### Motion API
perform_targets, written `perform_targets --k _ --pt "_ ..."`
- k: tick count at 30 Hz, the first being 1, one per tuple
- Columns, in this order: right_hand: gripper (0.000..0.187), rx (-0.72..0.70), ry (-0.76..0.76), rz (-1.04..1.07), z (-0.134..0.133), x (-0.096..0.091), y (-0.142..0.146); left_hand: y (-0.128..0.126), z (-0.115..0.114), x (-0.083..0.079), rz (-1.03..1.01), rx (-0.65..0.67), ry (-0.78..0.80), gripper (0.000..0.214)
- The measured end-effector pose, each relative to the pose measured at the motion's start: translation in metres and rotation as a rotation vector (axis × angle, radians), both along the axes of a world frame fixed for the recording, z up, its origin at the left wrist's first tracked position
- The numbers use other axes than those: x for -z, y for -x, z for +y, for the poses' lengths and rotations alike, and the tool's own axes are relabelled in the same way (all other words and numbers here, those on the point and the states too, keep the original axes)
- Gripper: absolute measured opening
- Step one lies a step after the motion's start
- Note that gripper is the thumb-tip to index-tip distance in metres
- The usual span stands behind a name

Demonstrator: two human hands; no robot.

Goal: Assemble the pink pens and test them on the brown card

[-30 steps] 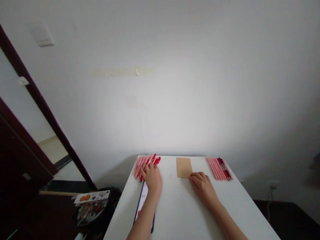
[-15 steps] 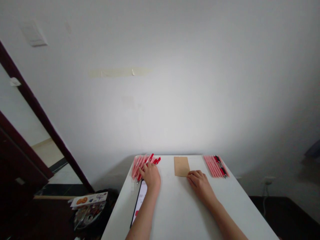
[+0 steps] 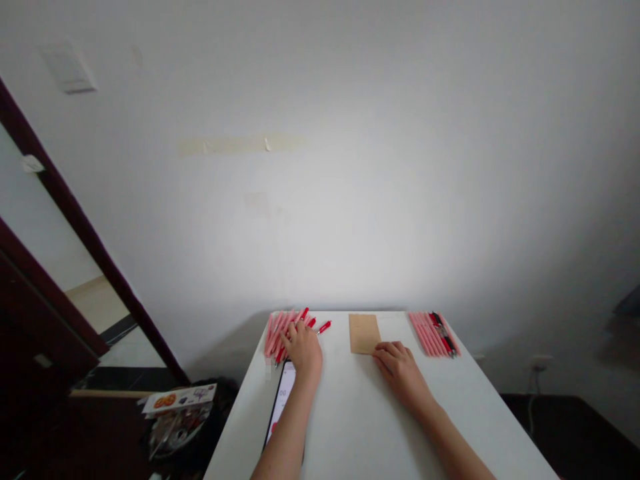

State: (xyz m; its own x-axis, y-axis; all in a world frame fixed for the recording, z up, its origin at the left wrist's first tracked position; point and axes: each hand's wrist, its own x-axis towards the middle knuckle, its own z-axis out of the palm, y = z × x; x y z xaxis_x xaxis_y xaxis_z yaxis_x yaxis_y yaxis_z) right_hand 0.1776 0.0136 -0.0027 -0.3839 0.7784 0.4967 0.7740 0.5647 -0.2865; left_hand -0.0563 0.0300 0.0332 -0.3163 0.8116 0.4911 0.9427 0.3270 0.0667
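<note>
A heap of red pens lies at the far left of the white table. My left hand rests on the heap's near side, fingers curled over the pens; one red pen sticks out to the right of it. A brown paper envelope lies flat at the far middle. My right hand lies palm down with its fingertips at the envelope's near right corner. A row of pink pens with a dark one lies at the far right.
A phone with a lit screen lies under my left forearm near the table's left edge. On the floor to the left stands a bag with a printed box. A dark door frame runs along the left; the wall is behind the table.
One red pen has slid out to the right of the heap beside my left hand. The camera view shifted slightly. My right hand has stayed by the envelope.
</note>
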Motion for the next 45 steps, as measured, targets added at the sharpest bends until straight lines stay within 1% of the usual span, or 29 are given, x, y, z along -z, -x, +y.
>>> perform_targets --k 7,10,15,19,22,25,28,32,36,41,45 --pt "0.022 -0.018 0.003 -0.004 0.0 0.0 0.0 0.002 0.002 0.003 -0.015 0.082 -0.042 0.028" --pt "0.023 -0.02 0.005 0.006 -0.001 0.0 0.0 -0.003 0.001 0.001 -0.038 0.158 -0.084 0.026" --pt "0.022 -0.003 -0.012 0.045 0.0 0.001 -0.001 -0.025 -0.005 -0.007 -0.1 0.311 -0.176 0.016" --pt "0.023 0.018 -0.04 0.167 0.006 0.007 -0.006 -0.048 -0.013 -0.01 -0.129 0.421 -0.185 0.014" --pt "0.026 0.08 -0.049 0.304 0.012 0.01 -0.012 -0.061 -0.018 -0.006 -0.157 0.493 -0.168 0.014" --pt "0.032 0.103 -0.018 0.39 0.017 0.011 -0.018 -0.069 -0.022 0.004 -0.167 0.536 -0.161 0.014" --pt "0.038 0.093 0.055 0.403 0.019 0.009 -0.025 -0.074 -0.024 0.014 -0.179 0.579 -0.174 0.013" --pt "0.036 0.069 0.171 0.386 0.019 0.006 -0.033 -0.08 -0.027 0.023 -0.186 0.629 -0.181 0.013" --pt "0.034 0.051 0.233 0.401 0.013 0.007 -0.041 -0.087 -0.031 0.024 -0.209 0.674 -0.16 0.013" --pt "0.028 0.036 0.21 0.434 0.005 0.009 -0.045 -0.089 -0.038 0.02 -0.227 0.733 -0.158 0.011" --pt "0.027 0.024 0.178 0.493 0.004 0.007 -0.045 -0.082 -0.04 0.022 -0.242 0.727 -0.161 0.011"
